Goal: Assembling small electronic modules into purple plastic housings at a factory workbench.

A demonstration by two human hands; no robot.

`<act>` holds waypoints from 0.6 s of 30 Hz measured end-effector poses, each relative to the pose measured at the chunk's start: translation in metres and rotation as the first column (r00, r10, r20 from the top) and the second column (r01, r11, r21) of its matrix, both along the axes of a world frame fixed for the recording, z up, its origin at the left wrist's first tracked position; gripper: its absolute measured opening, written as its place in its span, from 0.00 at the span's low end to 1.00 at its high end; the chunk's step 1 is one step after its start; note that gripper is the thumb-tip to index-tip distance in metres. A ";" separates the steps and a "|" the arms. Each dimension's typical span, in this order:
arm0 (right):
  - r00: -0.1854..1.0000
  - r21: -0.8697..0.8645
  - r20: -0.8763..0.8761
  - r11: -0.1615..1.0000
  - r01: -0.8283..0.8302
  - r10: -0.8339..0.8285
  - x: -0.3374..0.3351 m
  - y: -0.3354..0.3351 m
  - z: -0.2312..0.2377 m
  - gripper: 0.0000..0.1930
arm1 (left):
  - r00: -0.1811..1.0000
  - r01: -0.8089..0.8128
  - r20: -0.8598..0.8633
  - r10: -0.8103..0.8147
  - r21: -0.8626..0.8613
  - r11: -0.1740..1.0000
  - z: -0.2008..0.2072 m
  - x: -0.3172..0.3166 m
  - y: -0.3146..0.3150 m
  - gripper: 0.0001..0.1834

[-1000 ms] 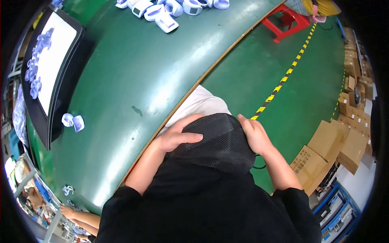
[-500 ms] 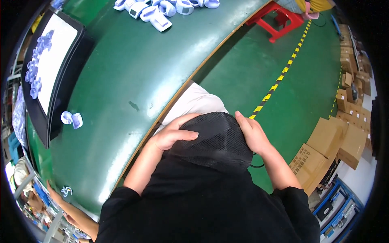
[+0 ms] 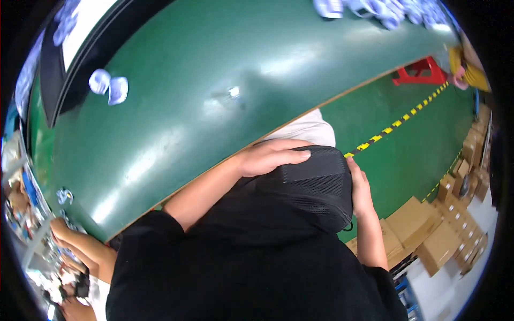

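**Fingers flat on a black mesh pouch, away from the bench**

Fingers (image 3: 289, 155) of the left hand (image 3: 267, 158) lie stretched out, pressed flat on top of the black mesh pouch (image 3: 316, 187) at the person's waist, not curled round it. The right hand (image 3: 360, 187) cups the pouch's far side with its fingers wrapped against the mesh; whether they truly grip it I cannot tell, as the pouch hides their tips. The pouch sits against the black shirt (image 3: 251, 267), just off the near edge of the green bench (image 3: 214, 107).

As I judge it, the weak point is the hold: a flat palm only steadies, so if the pouch hangs loose it could slide or tip toward the green floor (image 3: 407, 150). Both hands are well apart from the small white-blue parts (image 3: 108, 86) on the bench, and another person's hands (image 3: 67, 235) work near the bench's left end, so a blind reach that way might knock into them.
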State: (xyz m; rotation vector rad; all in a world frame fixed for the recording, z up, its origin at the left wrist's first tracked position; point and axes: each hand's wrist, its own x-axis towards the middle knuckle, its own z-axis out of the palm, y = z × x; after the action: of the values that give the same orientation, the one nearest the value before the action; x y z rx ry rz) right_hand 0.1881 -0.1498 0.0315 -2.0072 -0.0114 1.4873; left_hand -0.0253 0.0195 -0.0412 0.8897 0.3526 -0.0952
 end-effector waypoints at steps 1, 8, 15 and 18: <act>0.999 -0.015 -0.008 0.999 -0.031 0.031 0.000 0.003 0.001 0.29 | 0.999 -0.031 -0.008 0.031 -0.015 0.999 -0.001 0.000 -0.002 0.27; 0.998 -0.100 0.038 0.994 -0.046 0.050 -0.002 0.019 0.001 0.30 | 0.996 -0.083 0.017 0.083 0.022 0.996 -0.006 -0.003 0.000 0.28; 0.993 -0.104 0.103 0.994 -0.045 0.056 -0.002 0.028 0.001 0.27 | 0.952 -0.302 0.042 0.304 0.297 0.906 -0.002 0.000 0.006 0.25; 0.980 -0.117 0.170 0.989 -0.086 0.105 0.001 0.027 -0.001 0.27 | 0.958 -0.278 0.009 0.287 0.278 0.919 -0.003 -0.001 0.009 0.25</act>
State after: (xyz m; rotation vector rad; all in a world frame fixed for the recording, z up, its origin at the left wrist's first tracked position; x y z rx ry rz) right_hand 0.1891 -0.1225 0.0310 -2.2496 -0.1037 1.3900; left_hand -0.0263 0.0285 -0.0441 1.1052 0.5301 0.2135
